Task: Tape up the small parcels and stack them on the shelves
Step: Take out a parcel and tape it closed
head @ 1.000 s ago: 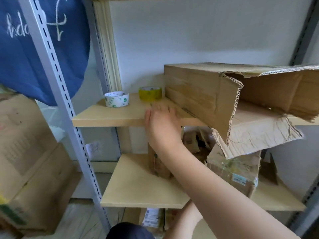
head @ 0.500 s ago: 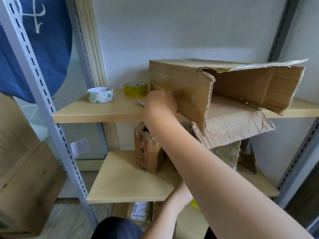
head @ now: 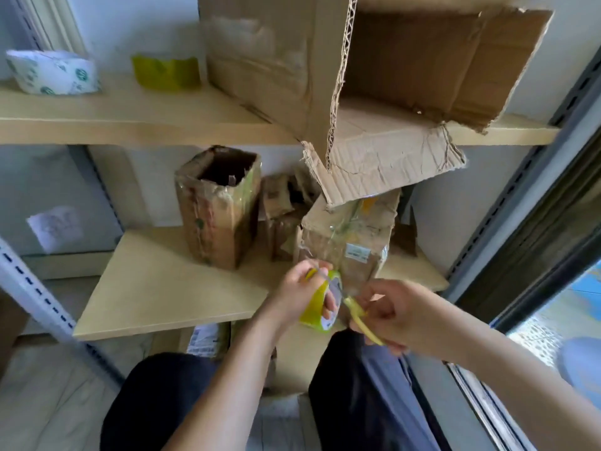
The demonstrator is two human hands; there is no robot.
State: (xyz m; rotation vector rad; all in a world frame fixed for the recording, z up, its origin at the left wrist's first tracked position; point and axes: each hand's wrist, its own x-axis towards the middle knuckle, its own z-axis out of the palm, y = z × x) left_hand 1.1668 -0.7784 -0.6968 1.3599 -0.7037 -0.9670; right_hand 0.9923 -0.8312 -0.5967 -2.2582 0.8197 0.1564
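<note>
Low in the middle of the frame, the left hand [head: 297, 292] has its grip closed around a yellow roll of packing tape [head: 320, 307], fingers through the core. Just right of it, the right hand [head: 392, 315] pinches a yellow-handled tool [head: 361, 317], blurred, whose tip meets the roll. Behind the hands, on the pale wooden lower shelf [head: 156, 288], stands a taped brown cardboard parcel with a white label [head: 351, 242]; left of it an upright, open-topped small carton [head: 218, 206]. On the upper shelf [head: 130, 125] lies a large torn corrugated box [head: 374, 76], with a white printed tape roll [head: 52, 73] and a second yellow tape roll [head: 166, 73] at the upper left.
</note>
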